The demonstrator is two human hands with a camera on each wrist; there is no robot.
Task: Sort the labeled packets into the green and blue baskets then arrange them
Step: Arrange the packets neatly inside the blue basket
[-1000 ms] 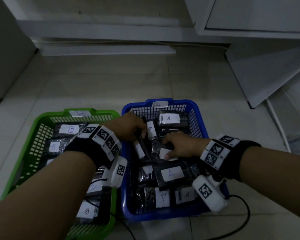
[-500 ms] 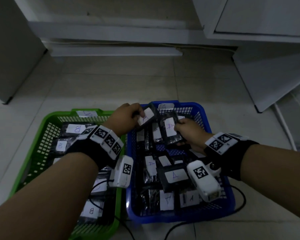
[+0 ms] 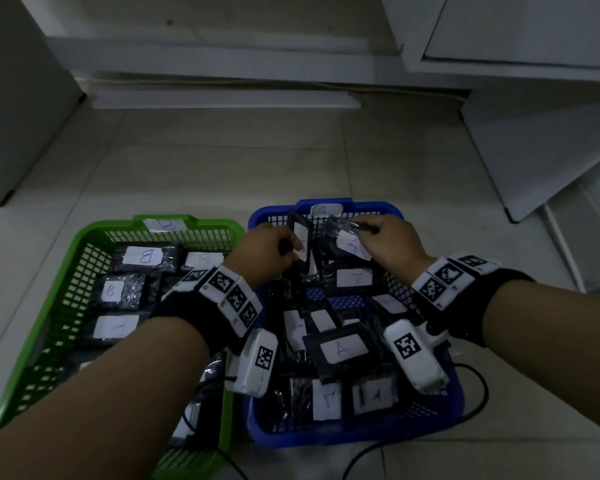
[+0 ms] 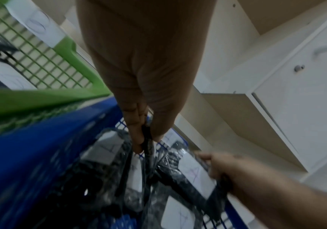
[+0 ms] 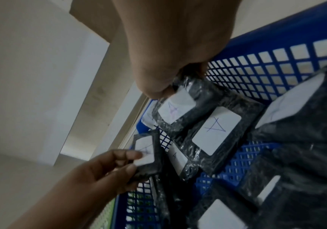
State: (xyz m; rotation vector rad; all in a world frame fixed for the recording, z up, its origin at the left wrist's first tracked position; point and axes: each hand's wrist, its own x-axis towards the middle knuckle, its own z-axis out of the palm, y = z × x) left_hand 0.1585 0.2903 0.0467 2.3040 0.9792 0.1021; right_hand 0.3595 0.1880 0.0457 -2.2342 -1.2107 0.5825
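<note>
A green basket (image 3: 66, 271) on the left holds black packets labelled B (image 3: 142, 256). To its right, a blue basket (image 3: 354, 434) holds several black packets labelled A (image 3: 342, 348). Both hands are at the blue basket's far end. My left hand (image 3: 267, 254) pinches an A packet (image 3: 300, 233) standing on edge; the left wrist view shows thumb and fingers (image 4: 137, 139) clamped on its rim. My right hand (image 3: 392, 244) grips another A packet (image 3: 350, 242) by its top edge, tilted over the pile, also seen as the packet (image 5: 178, 108) in the right wrist view.
The baskets sit side by side on a pale tiled floor. A white cabinet (image 3: 499, 36) stands beyond on the right, with a white board (image 3: 541, 150) leaning below it. A grey unit (image 3: 14, 98) is at the far left. A black cable (image 3: 475, 393) loops beside the blue basket.
Both hands rose from the middle of the blue basket's pile and moved toward its far wall, each lifting an A packet. The right hand's packet has shifted further right and up.
</note>
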